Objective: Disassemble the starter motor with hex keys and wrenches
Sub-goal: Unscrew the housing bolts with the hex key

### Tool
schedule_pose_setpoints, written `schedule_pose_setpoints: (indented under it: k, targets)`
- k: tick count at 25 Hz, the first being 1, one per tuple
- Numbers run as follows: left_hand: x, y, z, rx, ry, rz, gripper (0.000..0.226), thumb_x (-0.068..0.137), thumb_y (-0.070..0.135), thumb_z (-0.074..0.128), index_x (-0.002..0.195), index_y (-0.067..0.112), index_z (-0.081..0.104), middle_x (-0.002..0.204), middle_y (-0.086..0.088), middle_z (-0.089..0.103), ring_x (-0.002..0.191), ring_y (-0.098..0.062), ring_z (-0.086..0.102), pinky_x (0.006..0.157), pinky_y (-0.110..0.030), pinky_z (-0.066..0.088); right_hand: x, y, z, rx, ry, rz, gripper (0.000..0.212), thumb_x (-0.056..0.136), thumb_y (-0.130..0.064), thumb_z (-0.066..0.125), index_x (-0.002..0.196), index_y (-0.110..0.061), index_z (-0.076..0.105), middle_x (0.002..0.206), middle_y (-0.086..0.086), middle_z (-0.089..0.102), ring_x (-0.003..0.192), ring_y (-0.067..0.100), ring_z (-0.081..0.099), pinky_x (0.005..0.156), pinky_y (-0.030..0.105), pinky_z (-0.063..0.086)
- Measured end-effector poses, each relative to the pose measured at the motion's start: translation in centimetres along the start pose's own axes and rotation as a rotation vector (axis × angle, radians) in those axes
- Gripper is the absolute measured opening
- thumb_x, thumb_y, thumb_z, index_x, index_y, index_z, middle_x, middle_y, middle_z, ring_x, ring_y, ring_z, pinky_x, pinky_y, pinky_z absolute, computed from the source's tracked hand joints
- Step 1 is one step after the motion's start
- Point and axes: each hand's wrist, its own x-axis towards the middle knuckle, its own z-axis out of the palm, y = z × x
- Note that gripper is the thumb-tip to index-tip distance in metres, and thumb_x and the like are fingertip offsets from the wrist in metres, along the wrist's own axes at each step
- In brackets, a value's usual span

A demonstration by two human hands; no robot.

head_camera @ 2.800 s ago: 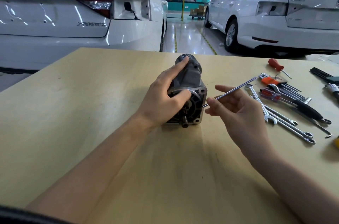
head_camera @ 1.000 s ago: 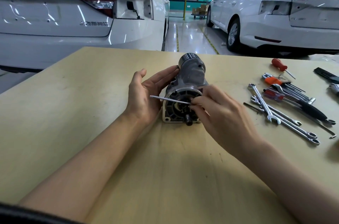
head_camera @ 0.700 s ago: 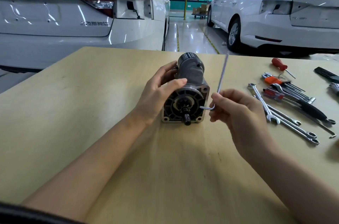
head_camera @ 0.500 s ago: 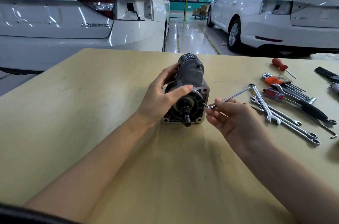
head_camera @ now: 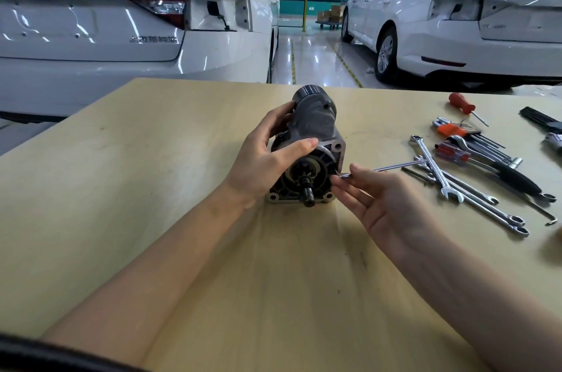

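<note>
On the pale, smooth wooden table point(head_camera: 152, 189) lies the starter motor point(head_camera: 313, 146), a grey cast-metal body with a dark ribbed cap at its far end and a squarish flange with corner holes facing the camera; a black ribbed face and a short dark shaft stub stick out of that flange. At its left side the left hand point(head_camera: 261, 158) grips the housing, thumb laid across the top of the flange and fingers curled round the far side. Just right of the flange, the right hand point(head_camera: 386, 204) lies palm up and pinches the bend of a thin, shiny L-shaped hex key point(head_camera: 386, 168), whose short end meets the flange edge and whose long arm runs out to the right, reaching the chrome combination wrenches point(head_camera: 456, 186). Beyond those sit an orange-holdered hex key set point(head_camera: 453, 129), a red-handled screwdriver point(head_camera: 460, 103) and a black-gripped tool point(head_camera: 517, 178). Behind the table stand two glossy white cars point(head_camera: 121, 21) on a reflective floor
</note>
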Motion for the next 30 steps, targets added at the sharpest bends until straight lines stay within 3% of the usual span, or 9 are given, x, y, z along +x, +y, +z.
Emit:
schedule_pose_setpoints:
  k: [8,12,20,26,30]
  targets:
    - [-0.06,0.12,-0.10,-0.037,-0.003,-0.022,0.066,0.074,0.025,0.071,0.136,0.020,0.051,0.129,0.003,0.062,0.122,-0.008,0.056,0.106,-0.036,0.044,0.18,0.01,-0.13,0.011,-0.038,-0.012,0.010,0.081,0.001,0.064,0.089,0.004,0.058,0.067,0.014,0.067,0.068,0.024,0.073,0.057,0.025,0.057]
    - [-0.02,-0.01,-0.17,-0.075,-0.012,-0.031,0.058,0.083,0.011,0.072,0.137,0.019,0.051,0.131,0.002,0.061,0.123,-0.010,0.056,0.107,-0.037,0.044,0.17,-0.10,-0.20,0.010,-0.042,0.001,0.013,0.081,0.001,0.065,0.091,0.005,0.059,0.068,0.014,0.068,0.069,0.024,0.073,0.058,0.025,0.057]
    - [0.09,-0.01,-0.07,-0.145,-0.030,-0.046,0.065,0.072,0.023,0.070,0.135,0.024,0.053,0.131,0.003,0.061,0.121,-0.010,0.058,0.102,-0.033,0.048,-0.22,0.10,-0.07,-0.142,-0.045,-0.196,0.015,0.082,-0.003,0.070,0.081,0.001,0.055,0.073,0.018,0.072,0.076,0.029,0.073,0.065,0.029,0.059]
    - [0.14,0.00,-0.19,-0.132,-0.037,-0.050,0.068,0.072,0.025,0.070,0.137,0.022,0.051,0.133,0.003,0.060,0.124,-0.011,0.055,0.105,-0.035,0.046,-0.22,-0.20,-0.06,-0.529,-0.084,-0.548,0.010,0.081,-0.003,0.074,0.077,-0.009,0.067,0.066,0.004,0.069,0.064,0.022,0.072,0.061,0.030,0.059]
    - [0.10,-0.08,-0.47,-0.123,-0.081,-0.067,0.057,0.085,0.028,0.061,0.140,0.024,0.047,0.137,0.004,0.056,0.127,-0.011,0.053,0.109,-0.038,0.042,0.32,0.52,0.08,-0.960,-0.057,-1.008,0.025,0.079,-0.003,0.075,0.102,-0.013,0.072,0.067,0.005,0.062,0.058,0.019,0.062,0.061,0.034,0.054]
